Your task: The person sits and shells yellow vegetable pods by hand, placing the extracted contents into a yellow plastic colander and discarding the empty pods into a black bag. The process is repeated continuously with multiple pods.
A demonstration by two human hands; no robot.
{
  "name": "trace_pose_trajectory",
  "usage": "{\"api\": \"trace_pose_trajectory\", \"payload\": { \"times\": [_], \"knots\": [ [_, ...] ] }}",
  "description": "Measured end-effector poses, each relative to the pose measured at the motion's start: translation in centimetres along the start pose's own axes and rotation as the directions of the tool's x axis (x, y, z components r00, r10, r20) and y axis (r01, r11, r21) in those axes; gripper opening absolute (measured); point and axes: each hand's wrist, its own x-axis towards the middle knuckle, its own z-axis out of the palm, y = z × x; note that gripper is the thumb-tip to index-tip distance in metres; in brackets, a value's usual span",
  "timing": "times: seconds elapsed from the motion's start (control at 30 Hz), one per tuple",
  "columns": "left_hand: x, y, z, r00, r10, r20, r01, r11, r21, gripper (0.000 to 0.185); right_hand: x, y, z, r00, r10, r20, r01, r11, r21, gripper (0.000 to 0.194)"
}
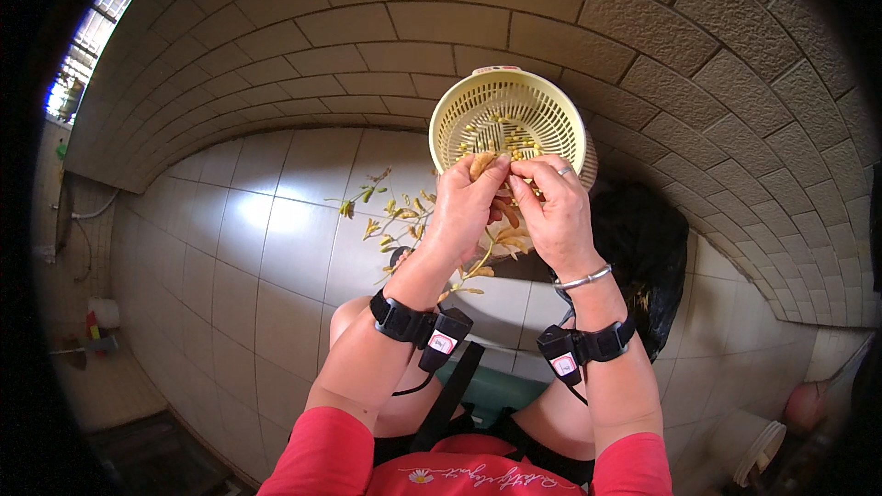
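Note:
My left hand (pixel 463 210) grips a bean stalk with dried, yellow-brown pods (pixel 513 242) hanging below the palm. One plump pod (pixel 481 164) shows at its thumb and forefinger. My right hand (pixel 555 210), with a ring and a metal bangle, meets the left fingertips and pinches at a pod there; the fingers partly hide it. Just beyond both hands is a round, pale yellow plastic colander (pixel 441 107) with slotted sides. Loose yellow-green beans (pixel 506 127) lie scattered on its bottom. The hands overlap its near rim.
Bean stalks with pods (pixel 406 213) lie on the tiled floor (pixel 296 248) to the left. A black plastic bag (pixel 637 241) stands at the right. Behind the colander rises a tiled wall (pixel 475 21). A white bucket (pixel 747 444) is at the lower right.

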Motion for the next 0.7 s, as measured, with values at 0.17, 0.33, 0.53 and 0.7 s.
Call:
{"api": "trace_pose_trajectory", "payload": {
  "times": [0.17, 0.33, 0.53, 0.7],
  "knots": [
    [-0.1, 0.2, -0.1, 1.000, -0.021, 0.017, 0.021, 1.000, -0.001, 0.019, 0.1, 0.0, 0.1, 0.998, -0.049, 0.025, 0.051, 0.996, -0.073, 0.006],
    [-0.1, 0.1, 0.2, 0.999, -0.013, 0.036, 0.012, 0.999, 0.037, 0.021, 0.0, 0.1, 0.3, 0.996, 0.071, -0.047, -0.069, 0.997, 0.029, 0.006],
    [0.1, 0.3, -0.3, 0.999, -0.052, -0.006, 0.050, 0.980, -0.192, 0.021, -0.1, 1.6, 0.1, 0.949, 0.296, -0.105, -0.281, 0.950, 0.138, 0.009],
    [0.4, 0.2, -0.8, 0.998, -0.043, -0.039, 0.027, 0.937, -0.347, 0.023, 0.1, 1.7, 0.5, 0.979, 0.076, -0.188, -0.088, 0.995, -0.055, 0.012]
  ]
}}
